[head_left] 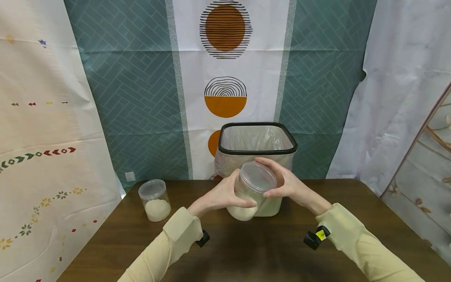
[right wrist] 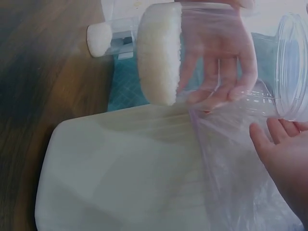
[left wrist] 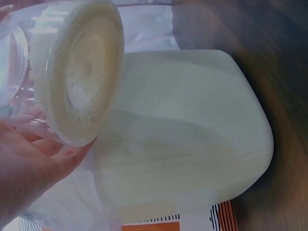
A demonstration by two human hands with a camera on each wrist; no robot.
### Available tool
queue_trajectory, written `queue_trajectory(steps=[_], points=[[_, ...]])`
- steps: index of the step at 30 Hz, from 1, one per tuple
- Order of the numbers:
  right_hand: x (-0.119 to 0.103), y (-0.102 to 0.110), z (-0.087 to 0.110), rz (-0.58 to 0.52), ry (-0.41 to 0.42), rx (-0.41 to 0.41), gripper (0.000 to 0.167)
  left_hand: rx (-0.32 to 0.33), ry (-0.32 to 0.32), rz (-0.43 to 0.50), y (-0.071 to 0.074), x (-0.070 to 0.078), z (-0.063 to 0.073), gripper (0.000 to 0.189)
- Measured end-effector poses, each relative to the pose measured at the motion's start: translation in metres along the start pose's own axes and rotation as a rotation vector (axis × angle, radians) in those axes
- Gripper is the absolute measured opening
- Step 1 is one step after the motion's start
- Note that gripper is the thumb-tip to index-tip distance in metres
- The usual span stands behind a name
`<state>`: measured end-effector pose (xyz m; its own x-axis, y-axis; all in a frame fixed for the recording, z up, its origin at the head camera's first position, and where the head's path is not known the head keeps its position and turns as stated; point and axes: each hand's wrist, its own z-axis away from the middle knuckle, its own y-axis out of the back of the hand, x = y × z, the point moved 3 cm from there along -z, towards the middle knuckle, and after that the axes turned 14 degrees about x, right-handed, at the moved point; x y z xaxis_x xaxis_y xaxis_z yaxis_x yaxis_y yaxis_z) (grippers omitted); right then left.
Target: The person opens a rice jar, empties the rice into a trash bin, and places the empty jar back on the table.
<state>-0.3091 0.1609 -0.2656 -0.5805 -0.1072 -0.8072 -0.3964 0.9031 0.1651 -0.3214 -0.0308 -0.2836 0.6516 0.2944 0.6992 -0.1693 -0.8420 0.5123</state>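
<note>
Nearest, pale yellow sleeves (head_left: 176,231) on both forearms, a small black camera (head_left: 202,238) at the left wrist, another at the right, that one with a yellow patch. Dark wood table (head_left: 246,254) below. Left hand (head_left: 225,196) partly closed, thumb and fingers bent round the side of a clear jar (head_left: 251,192), gripping its body. Right hand (head_left: 287,184) part open, thumb and fingers spread and bent across the jar's lid (head_left: 260,175), one on each side, holding it by the top. Jar is off the table, underside showing to the left wrist camera; it tilts in the head view, lid up and right, base down and left. White grains (right wrist: 161,55) fill only the bottom part, clear space above. Directly behind the jar, a pale bin (head_left: 273,207), upright on the table, black rim at its mouth, a translucent liner (head_left: 253,137) inside and folded down over the outside. Off to the left, well apart from the hands, a second jar (head_left: 155,199) stands on the table, lidded, white grains in its lower half. Farthest, a hanging cloth (head_left: 141,98), green with a white middle strip, orange discs and black lines.
</note>
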Motion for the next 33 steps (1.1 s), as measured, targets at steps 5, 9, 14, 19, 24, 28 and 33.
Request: queue_trajectory(steps=[5,9,14,19,24,28,33], points=[[0.0010,0.0018,0.0037,-0.027,-0.003,0.062,0.080,0.042,0.022,0.004,0.0045,0.0005,0.0009,0.070],[0.0025,0.0021,0.0057,-0.020,-0.025,0.098,0.076,0.054,0.027,0.011,0.0048,0.0002,0.0005,0.069],[0.0012,0.0000,0.0053,0.018,-0.036,0.150,0.070,0.059,0.027,-0.003,0.0028,0.0005,-0.0003,0.068],[-0.0016,-0.0007,0.0045,0.035,-0.025,0.182,0.066,0.065,0.023,-0.018,0.0020,0.0015,-0.0024,0.069],[-0.0028,0.0001,0.0016,-0.004,-0.002,0.139,0.067,0.043,0.034,-0.002,0.0016,0.0025,-0.0033,0.072],[-0.0033,-0.0003,-0.0004,-0.016,-0.006,0.099,0.070,0.022,0.042,0.023,0.0003,0.0029,-0.0033,0.076],[-0.0039,-0.0005,-0.0006,0.008,-0.011,0.081,0.071,-0.006,0.044,0.042,-0.0013,0.0030,-0.0041,0.076]])
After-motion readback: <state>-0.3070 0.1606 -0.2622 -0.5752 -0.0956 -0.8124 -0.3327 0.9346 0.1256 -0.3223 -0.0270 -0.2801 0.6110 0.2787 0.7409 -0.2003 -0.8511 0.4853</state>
